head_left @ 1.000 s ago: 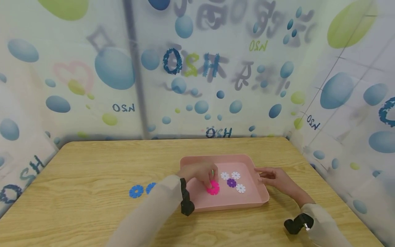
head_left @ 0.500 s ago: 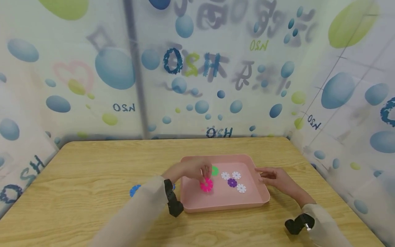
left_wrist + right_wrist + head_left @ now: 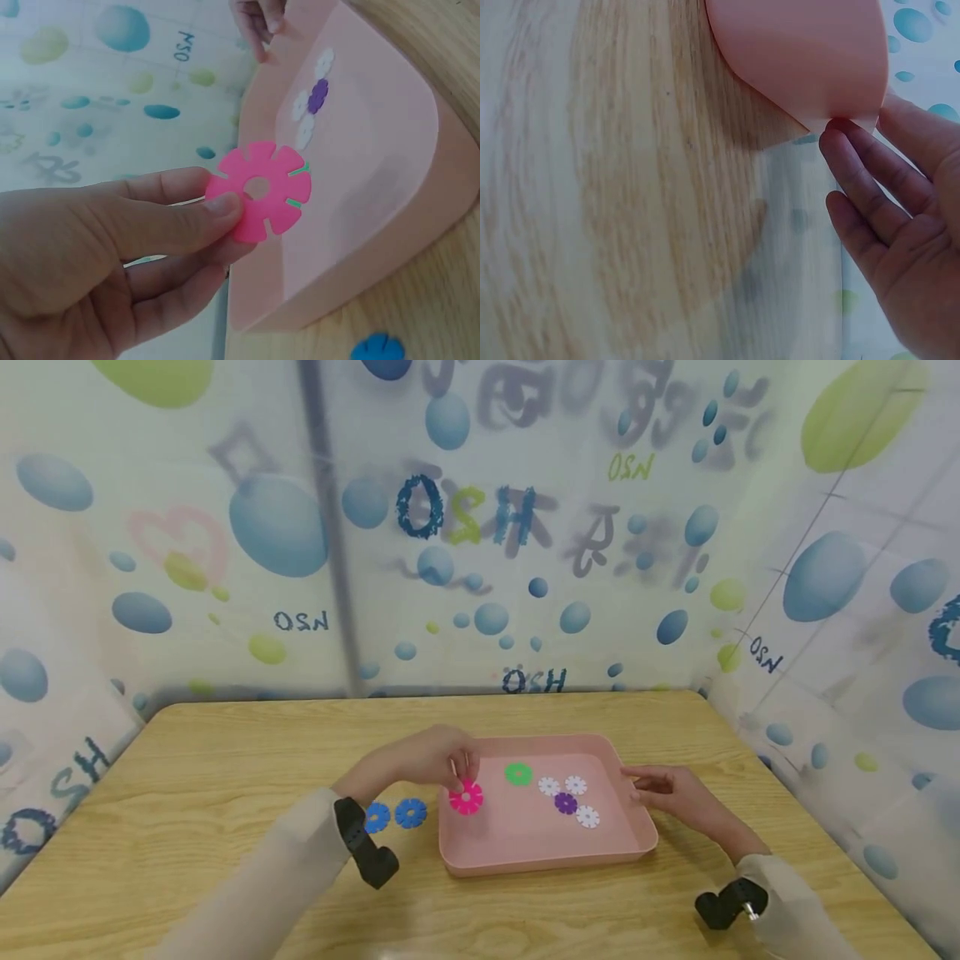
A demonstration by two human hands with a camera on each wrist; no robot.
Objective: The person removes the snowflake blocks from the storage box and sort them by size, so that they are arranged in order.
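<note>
Head view: on the table (image 3: 225, 760), two blue discs (image 3: 417, 816) lie beside the left hand (image 3: 429, 755), which pinches a pink disc (image 3: 473, 803) over the tray (image 3: 498, 843); right of it, inside, a green disc (image 3: 527, 776), three white discs (image 3: 582, 815), a purple disc (image 3: 561, 805); lastly, the right hand (image 3: 675, 792), loosely extended, touches the tray's wall.

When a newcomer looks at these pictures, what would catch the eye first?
Probably the hot-pink flower-shaped piece, pinched in the left grip at the left end of the pink tray. Inside, the green piece and, to its right, the purple piece among three white pieces stand out. Behind the table, the backdrop with big blue ovals draws attention.
</note>
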